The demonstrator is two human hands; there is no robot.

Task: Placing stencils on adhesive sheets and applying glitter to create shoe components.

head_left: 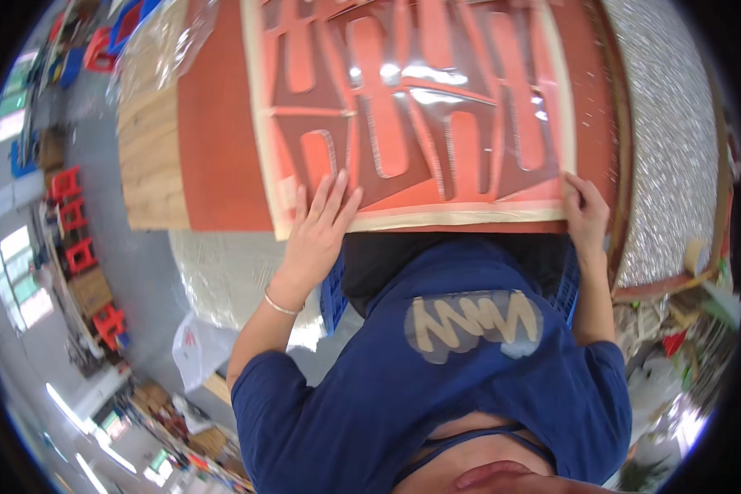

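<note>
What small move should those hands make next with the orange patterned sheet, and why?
Perhaps the left hand should nudge the patterned sheet slightly forward: its near-left corner seems to reach the board's near edge, while a strip of board shows below the right end. That hand already lies by this corner; the right hand is at the sheet's right edge.

panel [461, 217] on worktop [222, 148]; left hand [317, 234] on panel's near-left corner; right hand [587, 214] at near-right corner; stools [80, 255] far left; plastic bag [199, 350] left of person [362, 403]
</note>
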